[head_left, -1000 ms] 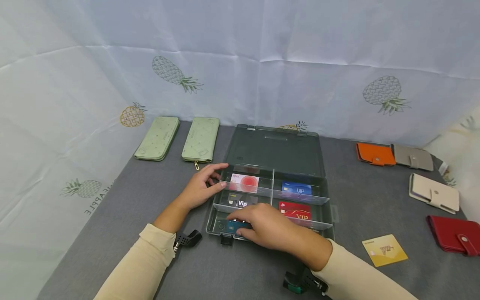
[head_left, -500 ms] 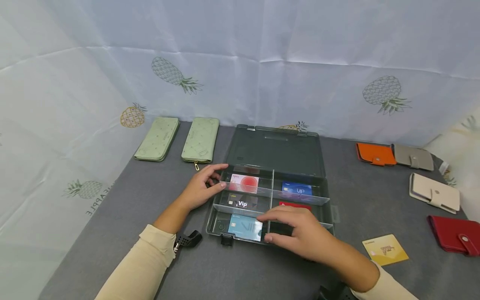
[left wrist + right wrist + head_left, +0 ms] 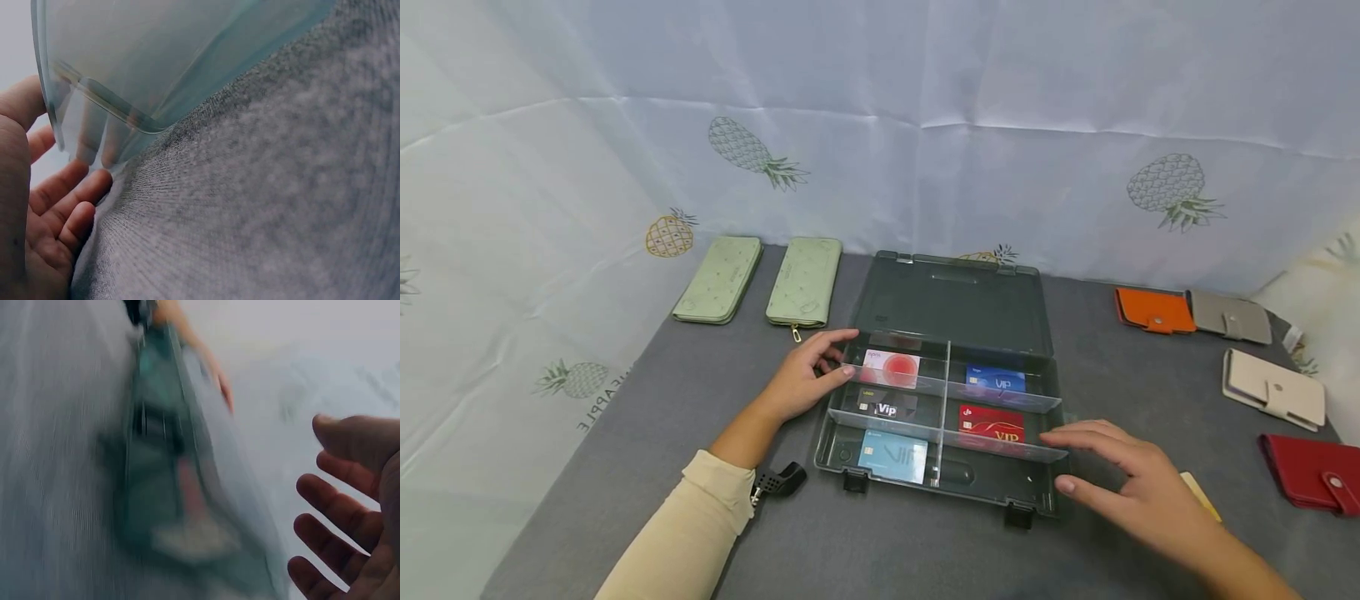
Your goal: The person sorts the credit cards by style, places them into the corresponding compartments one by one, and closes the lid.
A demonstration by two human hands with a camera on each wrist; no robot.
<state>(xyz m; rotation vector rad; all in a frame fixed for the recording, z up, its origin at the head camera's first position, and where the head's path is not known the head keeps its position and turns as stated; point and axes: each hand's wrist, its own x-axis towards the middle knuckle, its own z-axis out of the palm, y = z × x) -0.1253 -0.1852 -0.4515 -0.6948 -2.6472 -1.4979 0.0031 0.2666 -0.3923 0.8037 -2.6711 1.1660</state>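
A grey see-through compartment box (image 3: 917,487) lies on the table with its lid (image 3: 955,304) folded back. In its left column are a pink-and-white card (image 3: 891,367), a black card (image 3: 887,404) and a light blue card (image 3: 892,456). The right column holds a blue card (image 3: 996,379) and a red card (image 3: 991,422). My left hand (image 3: 808,375) touches the box's left edge, thumb at the rim, fingers relaxed along the outside. Beyond the box's right side, my right hand (image 3: 1138,487) hovers with fingers spread, holding nothing. It mostly hides a yellow card (image 3: 1201,497).
Two pale green wallets (image 3: 718,279) lie at the back left. On the right are an orange card holder (image 3: 1153,311), a grey one (image 3: 1228,317), a cream one (image 3: 1273,387) and a red one (image 3: 1311,475). A pineapple-print curtain (image 3: 917,125) hangs behind.
My right hand has let go of the light blue card in the front left compartment and moved right, past the box towards the yellow card. The left hand stays at the box's edge.
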